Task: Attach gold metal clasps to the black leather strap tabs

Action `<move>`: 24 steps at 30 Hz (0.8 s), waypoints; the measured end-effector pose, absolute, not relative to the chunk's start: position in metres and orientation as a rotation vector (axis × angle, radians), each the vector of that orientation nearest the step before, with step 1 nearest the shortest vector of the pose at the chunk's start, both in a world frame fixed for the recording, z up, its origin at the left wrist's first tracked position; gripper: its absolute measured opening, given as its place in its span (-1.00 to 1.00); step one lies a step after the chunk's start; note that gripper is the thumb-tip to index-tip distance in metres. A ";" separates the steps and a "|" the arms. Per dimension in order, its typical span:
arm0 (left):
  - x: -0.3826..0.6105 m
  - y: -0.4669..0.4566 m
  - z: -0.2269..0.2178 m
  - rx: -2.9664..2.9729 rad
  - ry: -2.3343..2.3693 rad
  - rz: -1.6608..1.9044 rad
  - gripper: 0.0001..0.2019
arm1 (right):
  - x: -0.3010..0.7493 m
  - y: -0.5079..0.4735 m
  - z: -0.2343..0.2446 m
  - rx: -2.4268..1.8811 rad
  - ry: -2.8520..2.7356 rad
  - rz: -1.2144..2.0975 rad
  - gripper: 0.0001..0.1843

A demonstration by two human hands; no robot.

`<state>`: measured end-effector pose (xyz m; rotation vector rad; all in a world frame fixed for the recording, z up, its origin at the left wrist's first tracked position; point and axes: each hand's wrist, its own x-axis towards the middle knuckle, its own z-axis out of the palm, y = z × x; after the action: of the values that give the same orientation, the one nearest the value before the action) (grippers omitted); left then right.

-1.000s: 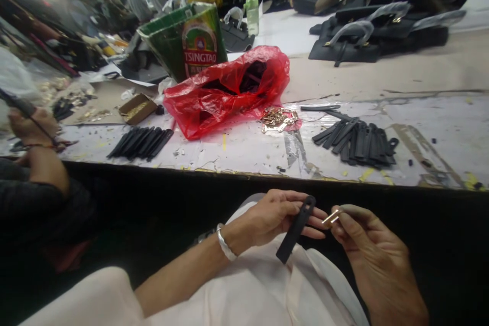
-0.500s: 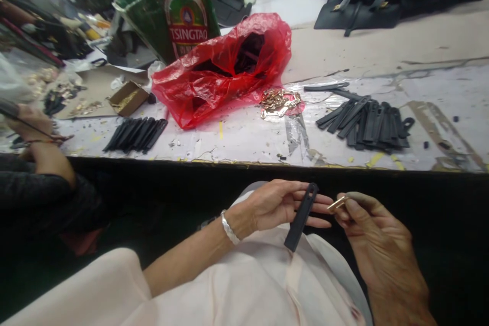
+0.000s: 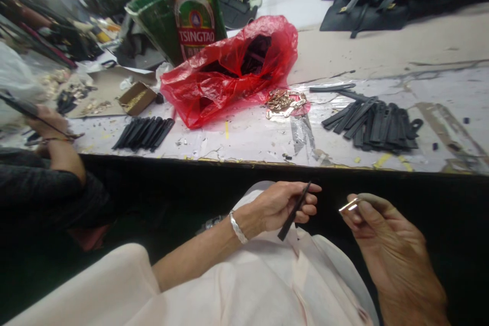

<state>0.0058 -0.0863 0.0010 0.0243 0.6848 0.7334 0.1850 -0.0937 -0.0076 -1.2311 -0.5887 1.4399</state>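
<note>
**Strap turned edge-on, hands drawn apart**

Half a second ago the black strap (image 3: 294, 211) was shown broadside, its slotted end up and close to the gold-coloured metal fitting (image 3: 348, 206). Now it is seen as a thin dark line, turned on edge, and a clear gap lies between it and the fitting. Both are held in front of the body, below the near edge of the worktop (image 3: 260, 137) and above the pale pink cloth of the lap.

The grip of the left hand (image 3: 280, 206) is closed on the strap, fingers curled about its upper half while the lower end slants down toward the lap. A silvery bracelet (image 3: 238, 227) is worn at that wrist. The fitting, small, flat and shiny, is pinched between thumb and fingertips of the right hand (image 3: 385, 239).

On the scuffed, tape-patched worktop a crumpled red plastic bag (image 3: 229, 76) lies open, with a heap of gold fittings (image 3: 286, 102) just beside it. A fanned pile of black straps (image 3: 376, 122) lies to the right and a neat row of straps (image 3: 144, 133) to the left. Behind the bag stands a green carton (image 3: 183, 15) on which "TSINGTAO" can be read. At the far left, a co-worker's hand (image 3: 49, 122) in a dark sleeve is seen.
</note>
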 end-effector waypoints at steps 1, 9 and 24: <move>0.005 -0.087 -0.001 -0.009 0.665 0.725 -0.81 | 0.185 -0.094 -0.007 -1.227 -0.593 1.444 -0.67; 0.006 -0.086 -0.016 -0.014 0.544 0.717 -0.60 | 0.186 -0.094 -0.007 -1.227 -0.528 1.472 -0.61; 0.001 -0.086 -0.029 -0.069 0.251 0.642 -0.47 | 0.189 -0.093 -0.003 -1.263 -0.475 1.474 -0.56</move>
<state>0.0006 -0.0864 -0.0291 -0.0690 0.2509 0.6417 0.1893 -0.0927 -0.0030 -1.2630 -0.4750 1.4743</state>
